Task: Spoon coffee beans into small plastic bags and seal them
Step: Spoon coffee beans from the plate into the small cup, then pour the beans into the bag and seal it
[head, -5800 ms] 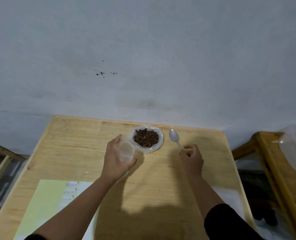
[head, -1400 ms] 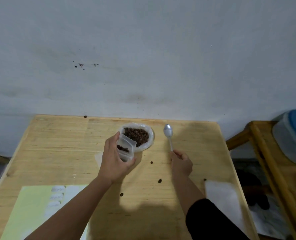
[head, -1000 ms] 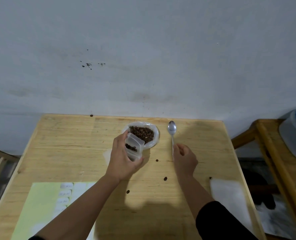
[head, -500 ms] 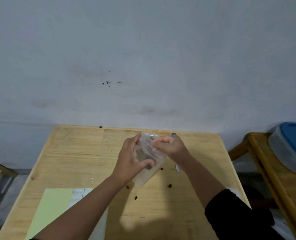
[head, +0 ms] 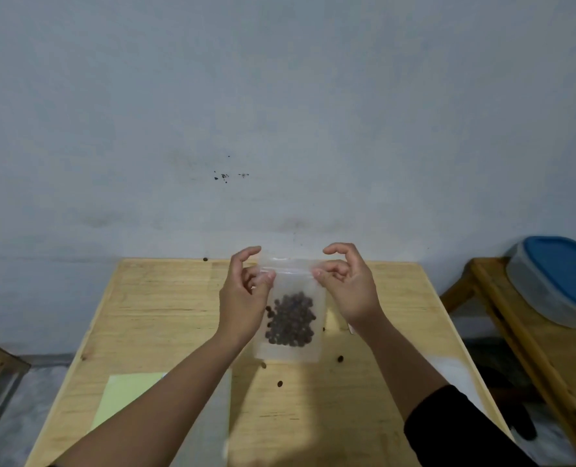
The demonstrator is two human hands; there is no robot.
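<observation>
Your left hand (head: 242, 298) and right hand (head: 349, 288) each pinch a top corner of the small clear plastic bag (head: 290, 298) of dark coffee beans (head: 290, 320), held upright above the light wooden table (head: 165, 318).

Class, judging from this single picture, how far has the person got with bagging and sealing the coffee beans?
Done: the small plastic bag already holds coffee beans. In hand: the left hand and right hand pinch its zip strip, held above the table. Left: whether the seal is fully closed cannot be told; stray beans lie loose on the table.
</observation>
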